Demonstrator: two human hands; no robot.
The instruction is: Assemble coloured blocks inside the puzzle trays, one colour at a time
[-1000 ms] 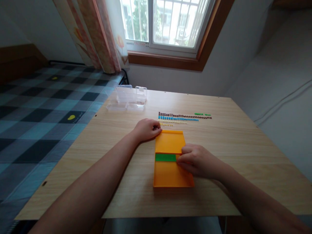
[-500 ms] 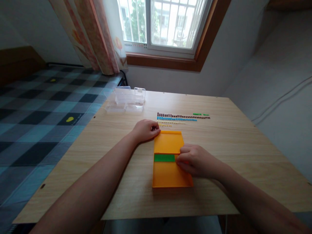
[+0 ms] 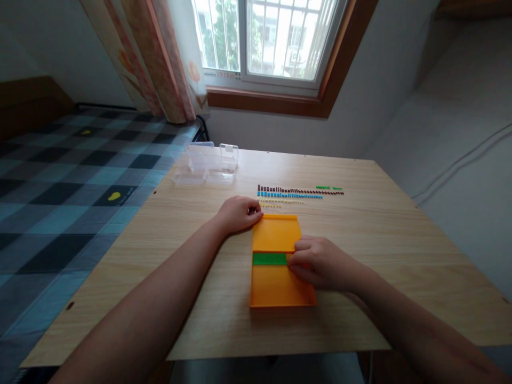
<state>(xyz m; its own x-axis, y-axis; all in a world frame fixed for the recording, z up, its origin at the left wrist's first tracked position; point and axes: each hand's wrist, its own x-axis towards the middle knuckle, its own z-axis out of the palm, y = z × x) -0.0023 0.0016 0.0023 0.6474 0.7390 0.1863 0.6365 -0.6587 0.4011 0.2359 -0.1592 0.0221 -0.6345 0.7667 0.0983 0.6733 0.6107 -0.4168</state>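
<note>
An orange tray (image 3: 276, 285) lies on the wooden table (image 3: 384, 234) in front of me. A green strip (image 3: 269, 259) runs across its middle. My right hand (image 3: 318, 263) rests on the tray's right edge, fingers curled and pressed against the right end of the green strip. My left hand (image 3: 239, 213) sits at the tray's far left corner with its fingers closed, pinching something I cannot make out. Just beyond the tray lie rows of small pieces (image 3: 298, 192) in brown, blue, yellow and green.
A clear plastic box (image 3: 206, 162) with its lid up stands at the table's far left. A bed with a checked blue cover (image 3: 60, 186) lies left of the table. A window (image 3: 268, 37) and a curtain (image 3: 160, 58) are behind; a white wall is at the right.
Both hands keep their places on the tray. My right hand has crept slightly left along the green strip; the view has shifted a little.
</note>
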